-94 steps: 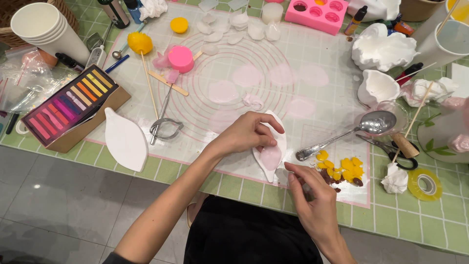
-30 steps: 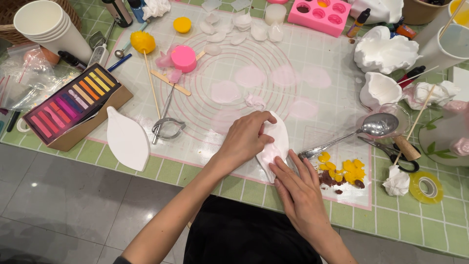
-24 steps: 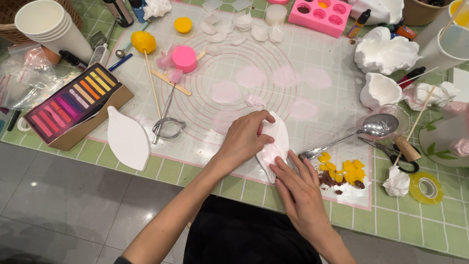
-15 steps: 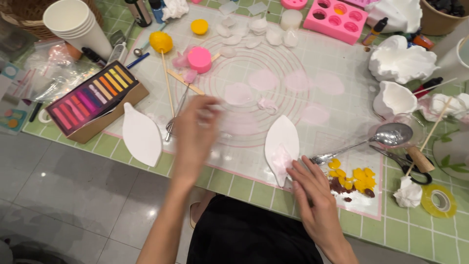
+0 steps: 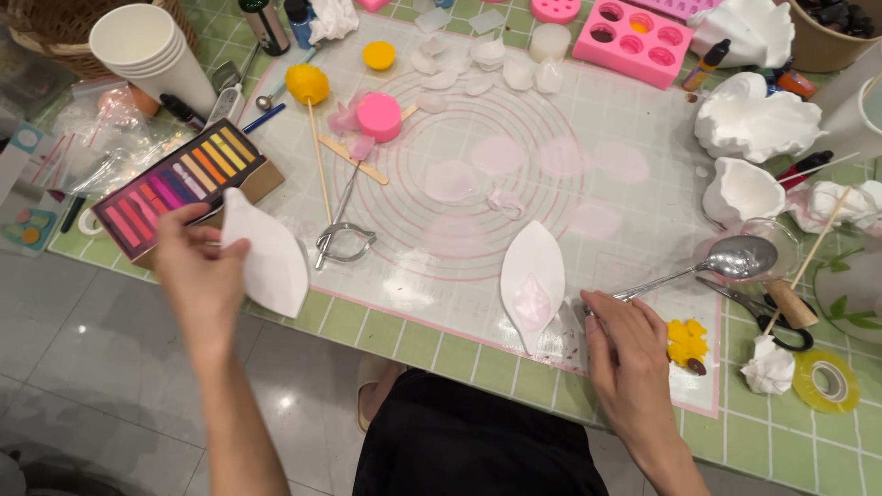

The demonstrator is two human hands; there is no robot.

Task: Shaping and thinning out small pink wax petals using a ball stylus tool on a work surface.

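My left hand grips a white leaf-shaped mould by its left edge, lifted at the table's front left, next to a box of coloured chalk sticks. My right hand rests flat on the silicone mat near the front edge, fingers loosely apart, holding nothing. Just left of it lies a second white leaf-shaped mould with a thin pale pink petal pressed in it. A metal spoon lies just beyond my right fingertips.
Pale pink petals lie on the mat. A metal leaf cutter, wooden sticks, pink foam ball and yellow ball sit at left centre. Paper cups, pink mould tray, white petal shapes, scissors, tape roll.
My left hand left the mould with the petal, swung left and picked up the other white mould. My right hand slid off the petal mould to the mat beside it.
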